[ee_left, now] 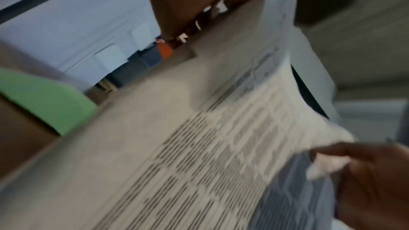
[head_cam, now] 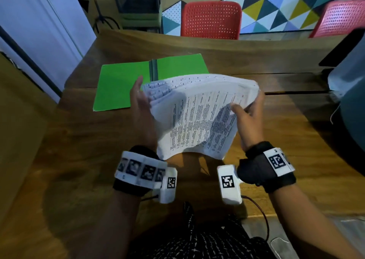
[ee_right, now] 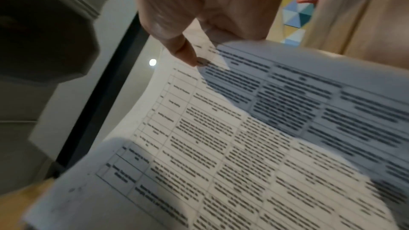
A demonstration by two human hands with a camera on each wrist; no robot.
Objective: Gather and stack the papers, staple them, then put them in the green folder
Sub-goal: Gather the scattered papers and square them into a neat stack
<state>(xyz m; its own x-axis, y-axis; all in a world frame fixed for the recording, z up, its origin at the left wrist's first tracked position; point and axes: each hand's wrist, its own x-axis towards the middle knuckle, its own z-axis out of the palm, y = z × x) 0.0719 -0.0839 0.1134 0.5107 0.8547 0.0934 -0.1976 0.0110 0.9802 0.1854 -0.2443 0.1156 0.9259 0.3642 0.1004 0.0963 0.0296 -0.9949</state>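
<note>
A person seated at a wooden table [head_cam: 83, 160] holds a sheaf of printed papers [head_cam: 197, 118] up off the tabletop between both hands, each wrist strapped with a black band carrying a white marker-tagged camera unit. The right hand [head_cam: 249, 112] pinches the right edge of the sheaf, thumb on the top sheet and fingers curled underneath; the right wrist view shows the thumb [ee_right: 183, 50] pressed on a page ruled with table lines. The left hand [head_cam: 141, 104] lies with fingers straight along the left edge of the sheaf, palm against the fanned page ends. The pages bow upward in the middle and hang loose at the near corner. Just beyond the papers, a green folder [head_cam: 118, 84] lies open flat on the table, its right half partly hidden behind the sheaf. Farther back stand two red chairs [head_cam: 211, 19] before a wall of coloured triangles [head_cam: 276, 7].
</note>
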